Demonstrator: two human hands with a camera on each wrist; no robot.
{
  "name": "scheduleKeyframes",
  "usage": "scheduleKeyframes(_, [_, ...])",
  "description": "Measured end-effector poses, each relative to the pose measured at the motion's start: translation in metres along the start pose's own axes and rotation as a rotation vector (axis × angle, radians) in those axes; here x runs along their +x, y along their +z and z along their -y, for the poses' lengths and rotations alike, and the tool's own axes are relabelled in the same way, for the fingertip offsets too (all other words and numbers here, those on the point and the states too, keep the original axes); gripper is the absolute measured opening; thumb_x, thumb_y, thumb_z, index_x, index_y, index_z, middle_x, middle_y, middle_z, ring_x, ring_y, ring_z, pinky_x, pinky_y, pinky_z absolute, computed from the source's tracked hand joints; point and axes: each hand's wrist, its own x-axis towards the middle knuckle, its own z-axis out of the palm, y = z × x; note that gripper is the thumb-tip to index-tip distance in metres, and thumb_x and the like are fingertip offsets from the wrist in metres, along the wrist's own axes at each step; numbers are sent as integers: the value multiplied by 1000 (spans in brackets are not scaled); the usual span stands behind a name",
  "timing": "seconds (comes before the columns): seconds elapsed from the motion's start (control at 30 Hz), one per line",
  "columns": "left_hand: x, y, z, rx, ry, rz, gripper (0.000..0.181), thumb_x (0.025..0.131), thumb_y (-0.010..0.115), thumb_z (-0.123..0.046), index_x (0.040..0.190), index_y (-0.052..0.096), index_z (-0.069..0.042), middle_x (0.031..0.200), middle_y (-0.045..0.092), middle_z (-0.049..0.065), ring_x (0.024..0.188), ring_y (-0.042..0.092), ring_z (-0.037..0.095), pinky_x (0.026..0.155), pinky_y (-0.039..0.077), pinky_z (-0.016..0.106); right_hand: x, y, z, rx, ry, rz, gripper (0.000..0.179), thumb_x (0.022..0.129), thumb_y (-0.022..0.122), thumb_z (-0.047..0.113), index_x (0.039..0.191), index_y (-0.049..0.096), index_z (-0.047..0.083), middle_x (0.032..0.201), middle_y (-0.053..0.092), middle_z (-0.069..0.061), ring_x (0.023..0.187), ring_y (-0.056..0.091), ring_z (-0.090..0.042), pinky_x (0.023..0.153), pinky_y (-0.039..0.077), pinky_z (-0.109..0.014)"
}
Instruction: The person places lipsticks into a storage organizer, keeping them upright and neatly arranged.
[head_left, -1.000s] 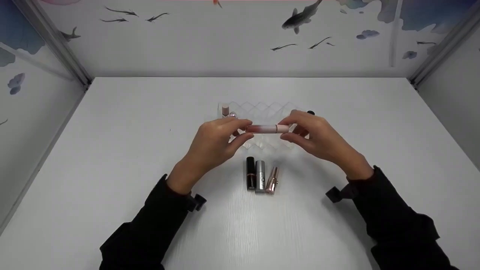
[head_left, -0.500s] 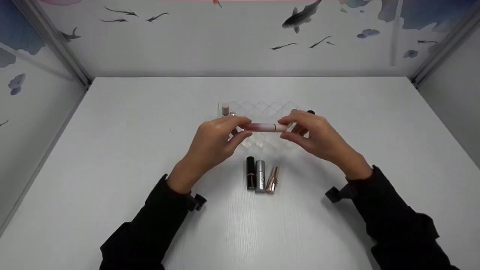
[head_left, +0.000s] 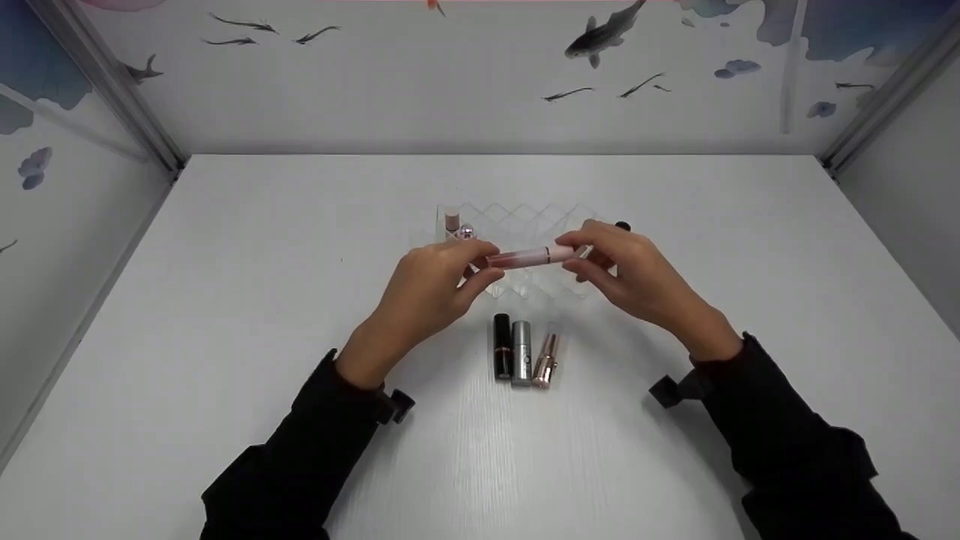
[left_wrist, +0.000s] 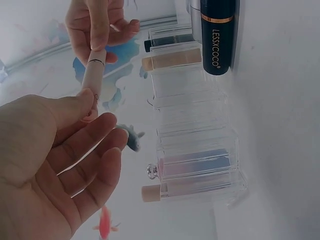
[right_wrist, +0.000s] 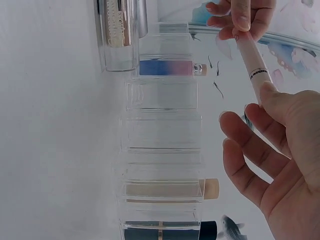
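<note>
A lip gloss tube [head_left: 525, 259], fading from red to white with a pale pink cap, is held level over a clear organizer [head_left: 523, 214]. My left hand [head_left: 439, 277] pinches its red end between thumb and fingertips. At the cap end, the thumb and fingers of my right hand [head_left: 634, 270] hold the tube. Both wrist views show the tube [left_wrist: 93, 80] spanning the two hands, the remaining fingers loosely bent. Several tubes stand in the organizer, among them one with a beige cap [right_wrist: 211, 189] and one with a blue-pink body [right_wrist: 165, 68].
On the white table, in front of the organizer, lie a black lipstick [head_left: 502, 346], a silver tube [head_left: 521, 352] and a rose-gold lipstick [head_left: 546, 361] side by side. A patterned panel [head_left: 450, 90] closes off the back edge, with side panels left and right.
The lip gloss tube has shifted slightly left and now tilts, its cap end higher in the head view. Both hands keep nearly the same place and grip.
</note>
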Motion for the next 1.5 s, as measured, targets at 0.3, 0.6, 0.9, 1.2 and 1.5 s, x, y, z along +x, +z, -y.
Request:
scheduleKeyframes(0.3, [1,-1,-2,-111,-32,55,22,91,63,-28,105,68,-11,88,71,-3,74,64,6,64,49,22,-1,-1,1,-18,37,-6,28,86,66,9,114,62,13,97,65,5,72,67,-7,63,52,-16])
scheduleKeyframes(0.6, [2,0,-1,-179,-46,46,25,86,69,-25,106,68,-10,88,72,-2,73,63,6,66,49,20,0,0,2,4,25,-1,29,87,65,9,116,62,13,95,63,4,73,67,-8,62,52,-17])
scheduleKeyframes(0.9, [2,-3,-3,-194,-86,62,20,86,69,-24,102,68,-12,88,71,-4,71,63,5,65,49,20,0,1,5,18,28,-20,35,84,68,3,118,61,10,98,63,2,72,67,-8,63,53,-19])
scheduleKeyframes(1.2, [1,-2,-2,-201,-162,217,18,89,65,-27,100,69,-14,86,70,-5,75,62,8,66,49,23,1,3,1,-8,4,4,29,89,64,10,117,61,9,92,61,2,78,64,-8,67,50,-16])
scheduleKeyframes(1.5, [1,0,0,-189,-157,246,20,93,60,-28,103,68,-12,86,69,-5,69,55,8,59,44,23,1,3,1,-9,16,13,28,89,64,11,116,62,9,95,63,1,84,62,-10,69,49,-17])
